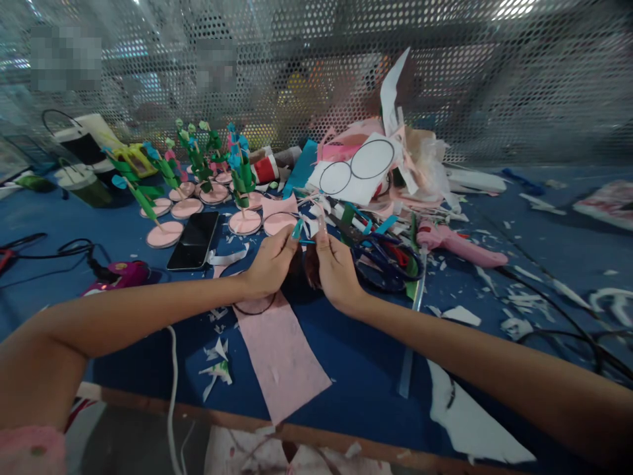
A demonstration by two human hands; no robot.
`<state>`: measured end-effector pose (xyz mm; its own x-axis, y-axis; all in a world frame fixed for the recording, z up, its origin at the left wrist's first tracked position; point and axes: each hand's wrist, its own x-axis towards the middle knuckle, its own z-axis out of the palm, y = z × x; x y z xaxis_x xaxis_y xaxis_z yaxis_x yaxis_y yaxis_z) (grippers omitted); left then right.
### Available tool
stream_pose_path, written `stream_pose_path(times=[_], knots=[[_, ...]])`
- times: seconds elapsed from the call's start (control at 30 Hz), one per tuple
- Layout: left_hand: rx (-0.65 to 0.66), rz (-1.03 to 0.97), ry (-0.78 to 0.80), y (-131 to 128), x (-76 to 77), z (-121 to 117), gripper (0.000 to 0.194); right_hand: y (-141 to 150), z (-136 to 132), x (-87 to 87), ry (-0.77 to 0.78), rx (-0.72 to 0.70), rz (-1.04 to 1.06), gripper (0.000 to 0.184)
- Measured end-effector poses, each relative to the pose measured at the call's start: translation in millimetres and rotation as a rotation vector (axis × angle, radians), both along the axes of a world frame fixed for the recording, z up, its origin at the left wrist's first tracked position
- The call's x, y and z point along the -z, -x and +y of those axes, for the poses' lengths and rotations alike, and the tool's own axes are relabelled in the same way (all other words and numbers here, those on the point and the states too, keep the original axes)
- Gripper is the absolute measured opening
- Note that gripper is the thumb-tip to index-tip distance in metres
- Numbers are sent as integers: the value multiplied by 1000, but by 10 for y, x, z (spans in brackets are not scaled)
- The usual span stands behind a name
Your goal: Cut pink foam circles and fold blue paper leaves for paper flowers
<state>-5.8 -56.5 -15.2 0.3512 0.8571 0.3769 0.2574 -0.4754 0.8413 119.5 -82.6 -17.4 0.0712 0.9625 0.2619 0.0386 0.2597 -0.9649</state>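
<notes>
My left hand (271,260) and my right hand (339,270) meet over the middle of the table, fingers pinched together. Between their fingertips runs a thin blue strip (307,242), held at both ends; its exact kind is too small to make out. Beneath my left hand lies a pink sheet (281,356) with a dark circle drawn on it. Dark blue-handled scissors (388,267) rest just right of my right hand. Beyond my left hand, a pink disc (246,222) bears a green-and-blue paper flower (242,178).
Several similar flowers on pink discs (165,234) stand at the left, near a black phone (194,241). A pink glue gun (459,245) lies right, its cable trailing. White sheets with drawn circles (341,181) are heaped at the back, before a perforated metal screen (306,72). Paper scraps litter the table.
</notes>
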Motion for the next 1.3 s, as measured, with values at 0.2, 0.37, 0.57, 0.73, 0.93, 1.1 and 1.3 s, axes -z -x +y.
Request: stream_pose_path(times=[0.2, 0.37, 0.57, 0.73, 0.93, 1.1, 1.3], knots=[[-31, 36, -75, -19, -36, -16, 37, -5, 5, 6, 1, -11, 15, 55], [-44, 63, -106, -14, -46, -28, 45, 21, -15, -11, 34, -45, 67, 55], [-48, 100, -154, -8, -61, -67, 46, 34, -23, -10, -11, -14, 67, 53], [-60, 131, -195, -3, -63, -80, 44, 38, -23, 0, -6, -33, 72, 53], [-49, 154, -200, 7, -61, -74, 42, 39, -24, 7, -18, -46, 59, 52], [-63, 161, -220, 6, -62, -74, 41, 40, -29, -8, -20, -47, 64, 52], [-75, 179, -223, 6, -63, -74, 39, 46, -37, -4, -3, -53, 64, 52]])
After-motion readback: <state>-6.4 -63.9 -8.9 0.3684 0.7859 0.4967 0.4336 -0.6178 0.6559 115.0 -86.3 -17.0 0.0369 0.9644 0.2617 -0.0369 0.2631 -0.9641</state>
